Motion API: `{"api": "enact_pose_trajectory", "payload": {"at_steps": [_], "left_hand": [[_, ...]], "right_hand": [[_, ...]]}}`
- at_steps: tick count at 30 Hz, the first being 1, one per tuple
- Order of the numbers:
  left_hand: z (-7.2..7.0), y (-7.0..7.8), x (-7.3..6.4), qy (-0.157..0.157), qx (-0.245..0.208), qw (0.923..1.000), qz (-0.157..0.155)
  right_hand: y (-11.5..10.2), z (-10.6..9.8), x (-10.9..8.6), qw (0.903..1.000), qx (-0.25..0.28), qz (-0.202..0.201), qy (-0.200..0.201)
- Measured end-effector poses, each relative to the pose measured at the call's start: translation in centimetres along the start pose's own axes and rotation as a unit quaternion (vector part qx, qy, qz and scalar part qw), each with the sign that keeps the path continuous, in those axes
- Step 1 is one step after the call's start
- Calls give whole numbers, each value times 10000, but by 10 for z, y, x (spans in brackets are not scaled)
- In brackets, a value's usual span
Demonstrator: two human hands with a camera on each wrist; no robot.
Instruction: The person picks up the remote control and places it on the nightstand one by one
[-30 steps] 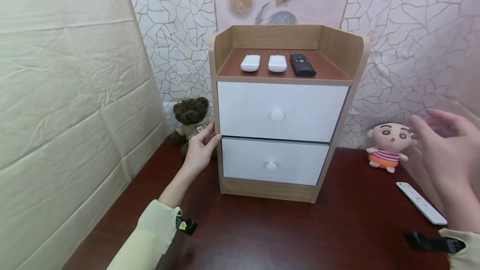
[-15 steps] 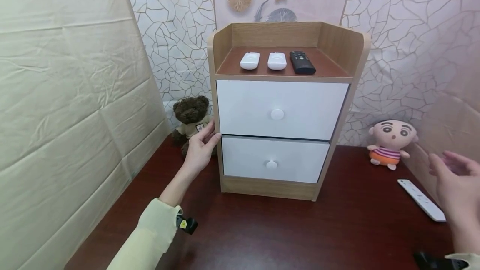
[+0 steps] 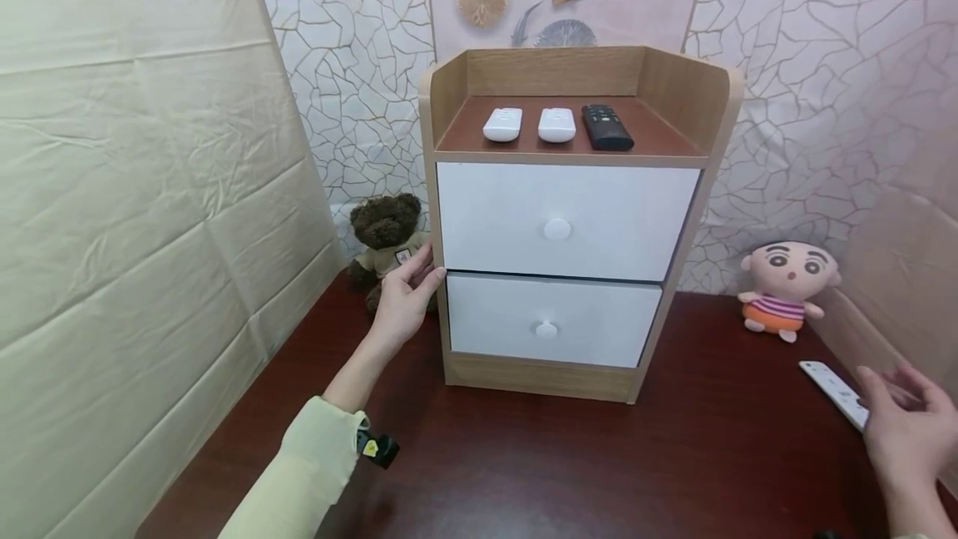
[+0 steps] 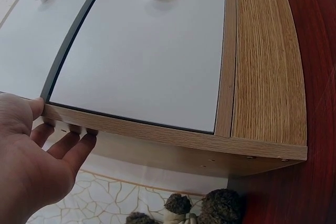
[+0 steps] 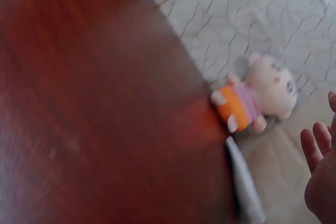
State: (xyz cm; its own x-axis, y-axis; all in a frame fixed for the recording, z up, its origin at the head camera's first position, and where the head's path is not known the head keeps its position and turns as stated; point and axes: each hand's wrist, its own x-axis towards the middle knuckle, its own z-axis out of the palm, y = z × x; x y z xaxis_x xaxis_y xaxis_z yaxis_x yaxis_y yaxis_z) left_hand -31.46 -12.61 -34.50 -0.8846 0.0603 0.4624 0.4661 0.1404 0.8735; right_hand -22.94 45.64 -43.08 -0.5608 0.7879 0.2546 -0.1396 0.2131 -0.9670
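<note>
A wooden cabinet (image 3: 539, 381) with two white drawers stands on the dark red table. My left hand (image 3: 404, 306) holds its left edge: the thumb lies on the front edge near the gap between the drawers, the fingertips against the outer side, as the left wrist view shows. Both drawers, the upper one (image 3: 494, 206) and the lower one (image 3: 494, 314), are closed. At the far right my right hand (image 3: 909, 427) hovers with loosely bent fingers and nothing in them. It covers the near end of a white remote control (image 3: 827, 381) lying on the table.
On the cabinet top lie two white remotes (image 3: 502, 125) (image 3: 557, 125) and a black remote (image 3: 607, 127). A brown teddy bear (image 3: 385, 223) sits behind the left hand. A plush doll (image 3: 786, 289) leans near the right wall. Beige cloth (image 3: 150, 190) hangs at the left.
My right hand has come down from beside the doll to near the white remote on the table. The left hand keeps its place on the cabinet, and the drawers have not moved.
</note>
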Motion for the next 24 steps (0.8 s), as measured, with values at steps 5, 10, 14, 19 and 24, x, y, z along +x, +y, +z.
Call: {"api": "enact_pose_trajectory", "payload": {"at_steps": [5,10,14,19,24], "left_hand": [[0,1,-1,-25,14,10000,59],[-1,1,-1,-26,15,10000,92],[-2,0,0,-39,32,10000,74],[-2,0,0,-44,42,10000,72],[-2,-2,1,-35,39,9999,89]], "right_hand": [[18,-11,0,9986,-491,176,-28],[28,-11,-3,9907,-1244,538,83],[36,-11,-5,9810,-1791,730,132],[43,-15,-5,9821,-1715,775,117],[48,-18,-7,9816,-1744,778,33]]}}
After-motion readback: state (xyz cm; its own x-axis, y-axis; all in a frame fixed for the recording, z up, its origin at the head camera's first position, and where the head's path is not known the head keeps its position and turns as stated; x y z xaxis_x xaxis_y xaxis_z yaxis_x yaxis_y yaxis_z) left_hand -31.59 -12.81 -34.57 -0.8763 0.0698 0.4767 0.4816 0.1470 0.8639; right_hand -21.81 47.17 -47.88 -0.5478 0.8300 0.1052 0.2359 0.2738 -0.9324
